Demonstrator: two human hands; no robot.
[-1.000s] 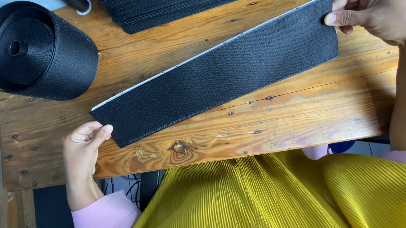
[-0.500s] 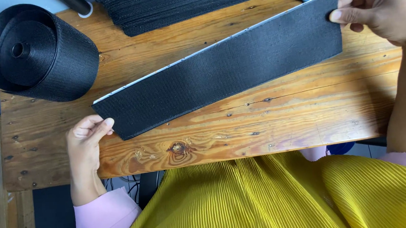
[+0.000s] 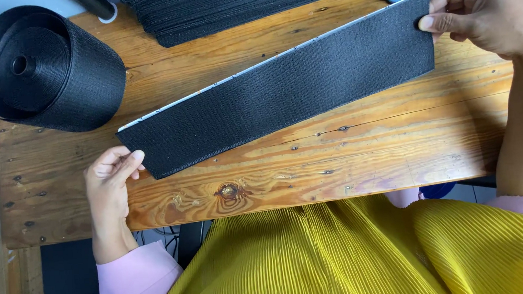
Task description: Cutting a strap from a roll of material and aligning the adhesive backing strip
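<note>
Black webbing strip (image 3: 282,90) lay stretched on the wooden counter (image 3: 360,152) between both hands; left hand (image 3: 111,179) pinched its near corner, right hand (image 3: 479,18) pinched the far end; it had shifted slightly rightward since before; webbing roll (image 3: 41,67) sat beyond the left hand.

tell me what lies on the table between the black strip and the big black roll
Nothing: in the head view only bare wooden table separates the black strip from the roll.

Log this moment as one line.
left hand: pinches strip end | right hand: pinches other end | black strip: stretched over wooden table
</note>
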